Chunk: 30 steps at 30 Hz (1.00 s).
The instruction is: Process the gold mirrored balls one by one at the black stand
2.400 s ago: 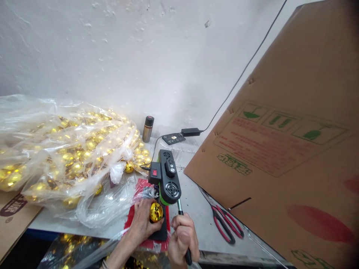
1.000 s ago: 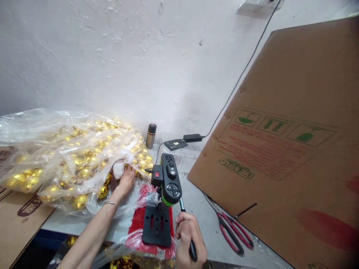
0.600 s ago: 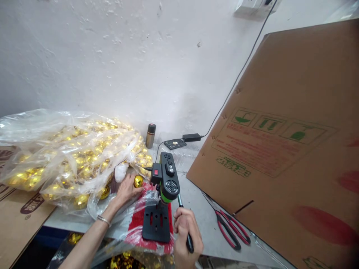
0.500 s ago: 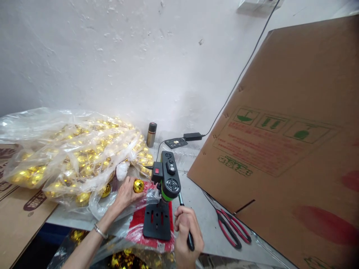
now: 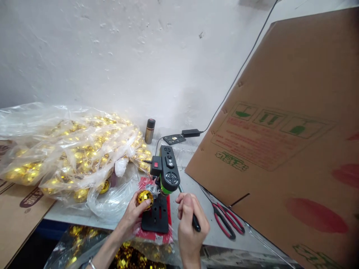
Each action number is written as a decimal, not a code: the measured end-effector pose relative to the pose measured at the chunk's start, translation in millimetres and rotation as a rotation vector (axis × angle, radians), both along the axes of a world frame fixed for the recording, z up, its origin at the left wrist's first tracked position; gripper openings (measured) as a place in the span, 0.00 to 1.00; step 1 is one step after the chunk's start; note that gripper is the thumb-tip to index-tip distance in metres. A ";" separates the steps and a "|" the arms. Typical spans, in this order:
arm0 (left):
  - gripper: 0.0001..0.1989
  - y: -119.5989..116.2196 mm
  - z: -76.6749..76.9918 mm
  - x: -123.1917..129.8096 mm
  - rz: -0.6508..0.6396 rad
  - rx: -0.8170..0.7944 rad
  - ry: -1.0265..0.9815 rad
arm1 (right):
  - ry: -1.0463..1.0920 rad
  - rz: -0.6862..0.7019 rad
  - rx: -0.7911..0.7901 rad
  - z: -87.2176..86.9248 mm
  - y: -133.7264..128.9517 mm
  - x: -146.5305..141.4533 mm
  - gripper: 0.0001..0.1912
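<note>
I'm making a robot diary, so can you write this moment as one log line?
left hand: holds gold ball | right hand: grips lever | scissors: on table, right of lever

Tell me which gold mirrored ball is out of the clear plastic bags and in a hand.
The gold mirrored ball gripped by the left hand, beside the black slotted base plate; no other ball is in a hand.
</note>
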<state>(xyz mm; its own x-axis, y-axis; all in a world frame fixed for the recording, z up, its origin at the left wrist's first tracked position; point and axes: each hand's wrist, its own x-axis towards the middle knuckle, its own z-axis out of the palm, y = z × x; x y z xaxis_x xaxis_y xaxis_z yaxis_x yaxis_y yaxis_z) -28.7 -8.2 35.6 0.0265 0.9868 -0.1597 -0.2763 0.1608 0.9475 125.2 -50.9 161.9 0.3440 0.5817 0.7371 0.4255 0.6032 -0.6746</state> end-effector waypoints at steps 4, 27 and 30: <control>0.42 -9.6 -15.9 15.0 0.076 -0.037 -0.070 | -0.018 0.018 0.024 5.1 1.9 0.5 0.21; 0.25 -7.8 -33.9 15.3 0.006 0.438 0.636 | -0.091 0.036 -0.009 -7.7 -6.7 4.4 0.14; 0.24 -12.2 -41.0 13.6 0.004 0.481 0.650 | -0.090 0.033 -0.004 -8.6 -7.0 4.5 0.14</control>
